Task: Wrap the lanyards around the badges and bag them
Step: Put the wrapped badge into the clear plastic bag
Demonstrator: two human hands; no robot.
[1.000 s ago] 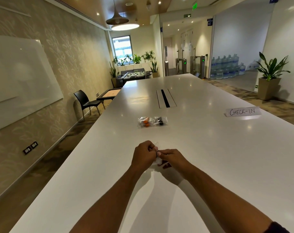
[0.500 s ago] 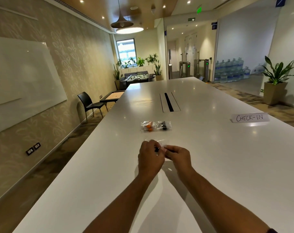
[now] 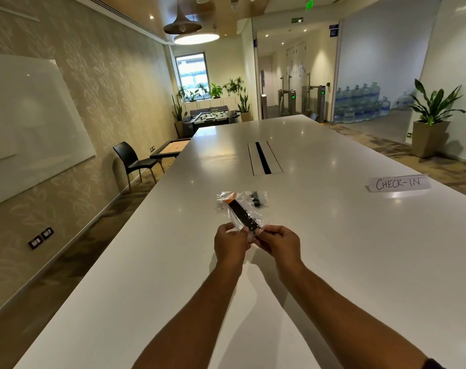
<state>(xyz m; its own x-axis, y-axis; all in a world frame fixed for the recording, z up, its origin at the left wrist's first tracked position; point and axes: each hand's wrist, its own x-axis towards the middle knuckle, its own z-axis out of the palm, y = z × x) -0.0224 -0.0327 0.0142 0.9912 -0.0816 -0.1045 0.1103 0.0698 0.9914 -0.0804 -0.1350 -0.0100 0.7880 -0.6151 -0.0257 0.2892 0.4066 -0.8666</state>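
Both hands hold a small clear plastic bag [image 3: 237, 222] above the white table [image 3: 333, 249]. A dark, lanyard-wrapped badge [image 3: 244, 216] shows through the bag, tilted up and away from me. My left hand [image 3: 230, 242] pinches the bag's near left edge and my right hand [image 3: 278, 242] pinches its near right edge. Just beyond, two more clear bags lie flat on the table: one with an orange item [image 3: 227, 197], partly hidden behind the held bag, and one with a black item [image 3: 257, 199].
A white "CHECK-IN" sign [image 3: 399, 183] stands on the table to the right. A cable slot [image 3: 263, 161] sits in the table's middle, farther off. A black chair [image 3: 133, 161] and low table stand by the left wall.
My hands have risen and moved forward, tipping the bag up so the dark badge inside shows. The view has shifted closer to the two bags lying on the table.
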